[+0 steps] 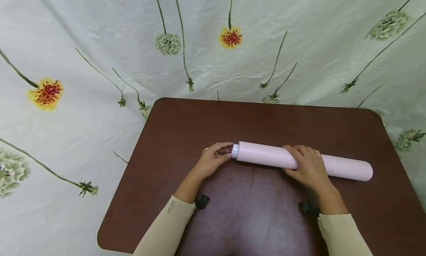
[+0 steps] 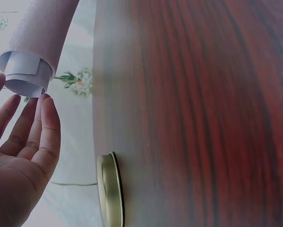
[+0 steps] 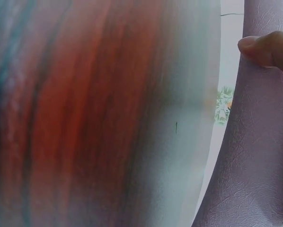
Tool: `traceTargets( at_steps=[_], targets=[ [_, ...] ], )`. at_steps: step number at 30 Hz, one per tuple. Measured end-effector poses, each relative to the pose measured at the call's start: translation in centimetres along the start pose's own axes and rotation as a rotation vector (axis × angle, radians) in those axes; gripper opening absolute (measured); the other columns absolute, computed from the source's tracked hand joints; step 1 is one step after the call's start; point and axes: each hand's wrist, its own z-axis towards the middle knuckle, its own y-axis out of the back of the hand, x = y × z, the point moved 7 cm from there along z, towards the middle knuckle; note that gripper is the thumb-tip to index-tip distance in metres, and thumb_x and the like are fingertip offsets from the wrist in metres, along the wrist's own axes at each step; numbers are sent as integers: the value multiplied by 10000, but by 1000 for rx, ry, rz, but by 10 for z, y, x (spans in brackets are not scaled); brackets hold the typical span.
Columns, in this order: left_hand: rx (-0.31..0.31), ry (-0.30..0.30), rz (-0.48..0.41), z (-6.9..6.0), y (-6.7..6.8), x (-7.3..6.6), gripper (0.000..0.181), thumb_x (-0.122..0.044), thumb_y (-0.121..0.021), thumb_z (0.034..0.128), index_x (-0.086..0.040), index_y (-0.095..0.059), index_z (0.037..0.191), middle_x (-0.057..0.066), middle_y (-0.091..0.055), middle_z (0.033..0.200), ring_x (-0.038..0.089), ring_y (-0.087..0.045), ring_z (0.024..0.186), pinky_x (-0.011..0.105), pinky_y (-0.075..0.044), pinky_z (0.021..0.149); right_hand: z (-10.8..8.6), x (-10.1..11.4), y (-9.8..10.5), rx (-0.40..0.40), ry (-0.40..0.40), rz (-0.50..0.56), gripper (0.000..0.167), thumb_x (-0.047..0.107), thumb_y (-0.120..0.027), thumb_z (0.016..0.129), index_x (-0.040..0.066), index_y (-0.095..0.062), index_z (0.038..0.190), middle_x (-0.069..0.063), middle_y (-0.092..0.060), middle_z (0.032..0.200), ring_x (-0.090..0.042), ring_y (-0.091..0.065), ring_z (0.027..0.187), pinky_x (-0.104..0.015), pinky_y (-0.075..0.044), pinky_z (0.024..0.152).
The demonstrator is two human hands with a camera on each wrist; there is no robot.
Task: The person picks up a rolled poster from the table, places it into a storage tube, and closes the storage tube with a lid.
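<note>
A long pink roll (image 1: 266, 155) with a leather-like grain lies aslant above the table; in the right wrist view its wrinkled surface (image 3: 255, 137) fills the right side. From its left end sticks a short pale inner tube (image 2: 25, 78), whose end is hollow. My left hand (image 1: 212, 160) holds the rim of this tube by the fingertips, thumb on one side and fingers on the other. Around the middle of the roll my right hand (image 1: 309, 167) has its grip, fingers over the far side and thumb on the near side. The palm covers part of the roll.
The dark brown table (image 1: 199, 119) has rounded corners. A white cloth (image 1: 116, 45) printed with flowers hangs behind it and at the left. In the left wrist view a gold-coloured, lid-like round object (image 2: 110, 189) shows at the table's edge.
</note>
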Motion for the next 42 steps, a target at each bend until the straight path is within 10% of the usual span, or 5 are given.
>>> traceTargets(
  at_steps=[27,42],
  targets=[
    [51,9,-25,3,-22,3,440,-129,-652,967,-98,-598,1403,117,-630,1336,351,-708,980,211,-540,772,1,3,-3,6,-16,-13,766,264,-883,661,184,-575,1358,-135,-646,1110,-413,-606,1065,-581,-415,891],
    [-2,17,20,1,1,3,467,-169,-665,970,-173,-579,1429,87,-579,1390,259,-625,1185,307,-557,842,3,-1,-2,7,-30,-13,780,272,-894,659,190,-568,1364,-148,-644,1109,-412,-605,1071,-583,-414,903]
  ],
)
